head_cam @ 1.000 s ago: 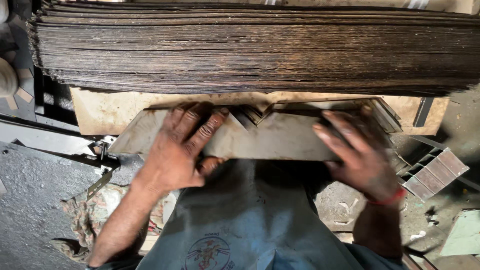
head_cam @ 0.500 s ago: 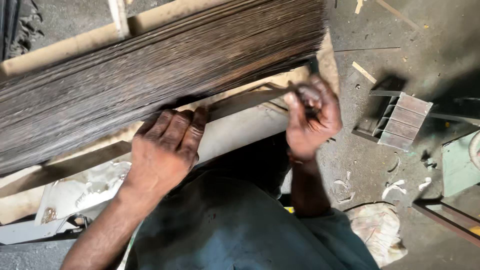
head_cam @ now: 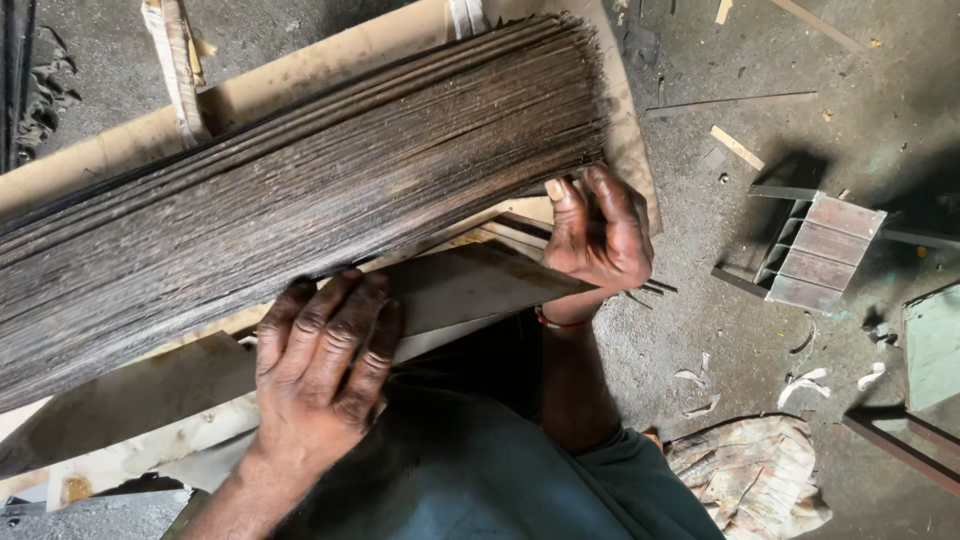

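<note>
A thick stack of thin dark metal sheets (head_cam: pixel 300 190) stands on edge across a sheet of cardboard (head_cam: pixel 300 70). One long grey sheet (head_cam: pixel 470 290) leans out from the stack's near side toward my body. My left hand (head_cam: pixel 325 370) lies flat on this sheet with the fingers spread over its upper edge. My right hand (head_cam: pixel 595 235) grips the right end of the same sheet, fingers curled at the stack's lower right corner.
A small grey metal rack with slots (head_cam: pixel 810 250) sits on the dirty concrete floor at right. Crumpled paper (head_cam: pixel 750 475) lies at lower right, a greenish panel (head_cam: pixel 935 345) at the right edge. Wood slivers and thin rods are scattered at upper right.
The view has swung right, so the stack now runs diagonally. My right hand has slid to the sheet's right end and closed on it; my left hand stays pressed on the sheet.
</note>
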`<move>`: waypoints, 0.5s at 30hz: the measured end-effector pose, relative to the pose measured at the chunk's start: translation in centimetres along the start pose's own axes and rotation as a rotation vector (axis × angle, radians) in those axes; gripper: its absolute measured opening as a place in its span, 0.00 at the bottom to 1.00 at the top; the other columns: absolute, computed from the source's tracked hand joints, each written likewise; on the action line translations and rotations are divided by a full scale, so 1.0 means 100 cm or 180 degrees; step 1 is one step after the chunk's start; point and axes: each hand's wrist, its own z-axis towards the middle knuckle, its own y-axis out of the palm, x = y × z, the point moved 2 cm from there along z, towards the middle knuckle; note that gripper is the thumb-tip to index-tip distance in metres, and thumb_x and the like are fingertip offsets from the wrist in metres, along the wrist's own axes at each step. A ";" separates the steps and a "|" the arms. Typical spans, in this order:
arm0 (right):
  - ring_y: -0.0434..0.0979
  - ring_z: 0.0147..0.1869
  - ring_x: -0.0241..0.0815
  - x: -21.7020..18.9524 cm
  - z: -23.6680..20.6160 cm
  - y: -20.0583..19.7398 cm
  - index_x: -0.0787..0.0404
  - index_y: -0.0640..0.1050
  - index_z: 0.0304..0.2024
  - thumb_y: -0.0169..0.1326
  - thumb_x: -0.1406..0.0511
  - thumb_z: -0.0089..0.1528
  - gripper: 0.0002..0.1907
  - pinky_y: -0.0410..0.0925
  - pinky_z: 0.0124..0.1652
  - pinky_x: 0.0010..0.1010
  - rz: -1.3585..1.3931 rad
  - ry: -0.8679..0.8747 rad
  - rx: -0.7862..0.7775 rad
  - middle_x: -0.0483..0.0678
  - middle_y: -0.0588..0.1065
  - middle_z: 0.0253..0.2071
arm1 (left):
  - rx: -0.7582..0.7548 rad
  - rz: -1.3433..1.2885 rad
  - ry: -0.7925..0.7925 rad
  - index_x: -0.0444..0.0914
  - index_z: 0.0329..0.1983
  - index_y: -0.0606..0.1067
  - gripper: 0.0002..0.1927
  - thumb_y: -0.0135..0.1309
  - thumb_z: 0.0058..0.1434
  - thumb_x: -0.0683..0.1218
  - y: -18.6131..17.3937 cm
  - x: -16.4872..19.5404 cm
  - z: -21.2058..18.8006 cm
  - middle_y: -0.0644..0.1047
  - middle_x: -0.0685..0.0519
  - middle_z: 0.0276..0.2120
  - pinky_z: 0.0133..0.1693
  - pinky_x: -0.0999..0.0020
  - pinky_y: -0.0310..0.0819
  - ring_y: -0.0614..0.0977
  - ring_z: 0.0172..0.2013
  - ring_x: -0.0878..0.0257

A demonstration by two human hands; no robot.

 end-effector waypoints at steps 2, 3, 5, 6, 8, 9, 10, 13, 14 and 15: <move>0.82 0.46 0.40 0.002 0.004 0.000 0.69 0.80 0.50 0.69 0.77 0.62 0.15 0.76 0.47 0.25 0.0137 0.0256 -0.0149 0.53 0.81 0.46 | 0.0022 0.0047 0.0070 0.34 0.51 0.80 0.17 0.57 0.57 0.39 0.000 0.001 0.009 0.79 0.44 0.55 0.63 0.42 0.68 0.77 0.59 0.47; 0.82 0.47 0.40 0.003 0.006 -0.001 0.69 0.80 0.50 0.69 0.77 0.63 0.15 0.75 0.48 0.25 0.0210 0.0396 -0.0232 0.54 0.81 0.48 | 0.0041 0.0114 0.0113 0.35 0.50 0.81 0.16 0.57 0.58 0.39 -0.001 0.001 0.013 0.79 0.45 0.54 0.64 0.42 0.68 0.77 0.60 0.48; 0.79 0.44 0.36 0.003 0.008 -0.002 0.70 0.80 0.50 0.68 0.76 0.63 0.15 0.73 0.44 0.22 0.0474 0.0509 -0.0329 0.52 0.80 0.47 | 0.0077 0.0193 0.0139 0.36 0.50 0.81 0.15 0.57 0.58 0.39 -0.005 0.000 0.021 0.79 0.47 0.53 0.64 0.42 0.67 0.77 0.60 0.48; 0.78 0.42 0.34 0.004 0.008 -0.002 0.70 0.80 0.50 0.67 0.76 0.62 0.15 0.72 0.42 0.21 0.0603 0.0572 -0.0380 0.52 0.79 0.47 | 0.0085 0.0193 0.0121 0.36 0.49 0.81 0.16 0.57 0.57 0.39 -0.007 -0.002 0.024 0.79 0.46 0.52 0.64 0.41 0.67 0.77 0.59 0.48; 0.75 0.39 0.31 0.006 0.008 -0.003 0.70 0.79 0.50 0.67 0.76 0.62 0.15 0.69 0.39 0.19 0.0583 0.0560 -0.0431 0.49 0.77 0.44 | 0.0042 0.0170 0.0102 0.35 0.48 0.81 0.17 0.56 0.55 0.39 -0.011 -0.006 0.030 0.79 0.45 0.51 0.63 0.41 0.69 0.78 0.57 0.47; 0.73 0.37 0.30 0.007 0.007 -0.003 0.69 0.79 0.49 0.67 0.76 0.61 0.15 0.67 0.38 0.18 0.0579 0.0538 -0.0443 0.47 0.77 0.43 | 0.0007 0.0152 0.0117 0.34 0.48 0.81 0.18 0.56 0.53 0.39 -0.013 -0.008 0.033 0.79 0.45 0.50 0.62 0.43 0.71 0.79 0.57 0.47; 0.72 0.36 0.29 0.009 0.007 -0.003 0.69 0.79 0.49 0.67 0.76 0.61 0.15 0.67 0.37 0.17 0.0725 0.0564 -0.0425 0.46 0.76 0.43 | -0.0027 0.0131 0.0133 0.34 0.48 0.81 0.19 0.56 0.51 0.39 -0.013 -0.009 0.036 0.80 0.44 0.49 0.61 0.44 0.73 0.79 0.56 0.46; 0.72 0.37 0.29 0.014 0.006 -0.001 0.67 0.78 0.49 0.68 0.74 0.62 0.15 0.66 0.37 0.18 0.0977 0.0619 -0.0457 0.45 0.75 0.43 | 0.0069 0.0140 0.0218 0.33 0.48 0.80 0.15 0.60 0.56 0.38 -0.016 -0.011 0.045 0.80 0.45 0.47 0.58 0.47 0.79 0.81 0.53 0.49; 0.72 0.38 0.29 0.015 0.006 -0.001 0.66 0.78 0.50 0.68 0.73 0.62 0.15 0.67 0.38 0.18 0.0941 0.0594 -0.0495 0.45 0.75 0.43 | 0.0134 0.0158 0.0221 0.33 0.49 0.80 0.16 0.60 0.56 0.37 -0.017 -0.012 0.049 0.79 0.45 0.46 0.56 0.50 0.80 0.81 0.53 0.48; 0.73 0.40 0.29 0.016 0.006 0.000 0.65 0.78 0.50 0.69 0.73 0.63 0.15 0.68 0.40 0.19 0.0905 0.0566 -0.0532 0.45 0.75 0.43 | 0.0204 0.0175 0.0225 0.32 0.49 0.79 0.16 0.61 0.57 0.36 -0.018 -0.014 0.052 0.79 0.45 0.46 0.55 0.52 0.81 0.82 0.52 0.48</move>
